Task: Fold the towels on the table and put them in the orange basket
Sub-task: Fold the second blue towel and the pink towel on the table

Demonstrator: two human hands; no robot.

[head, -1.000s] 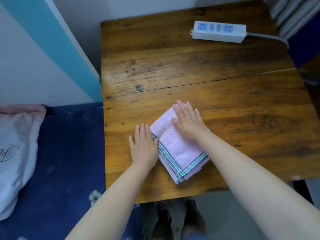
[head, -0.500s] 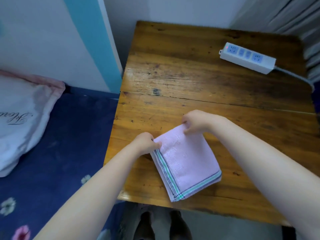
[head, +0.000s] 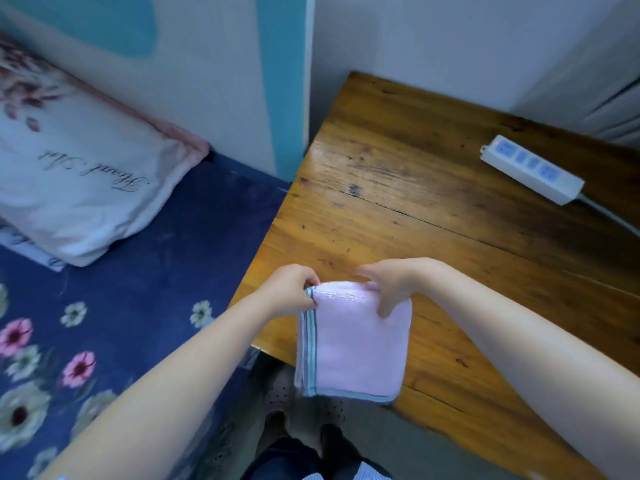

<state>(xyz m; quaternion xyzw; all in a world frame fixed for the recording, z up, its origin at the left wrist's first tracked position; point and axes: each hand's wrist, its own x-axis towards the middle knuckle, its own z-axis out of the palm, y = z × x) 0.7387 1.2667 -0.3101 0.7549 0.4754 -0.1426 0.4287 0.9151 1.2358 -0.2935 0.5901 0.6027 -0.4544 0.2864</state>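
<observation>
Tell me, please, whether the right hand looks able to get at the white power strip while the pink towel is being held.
Probably not yet: the right hand grips the towel with the left hand; otherwise bare tabletop leads to the power strip.

A worn wooden table [head: 398, 188] carries a white power strip [head: 531, 169] toward its far right corner — left of the table, a white pillow [head: 79, 188] lies on a blue floral bed [head: 138, 306].
</observation>
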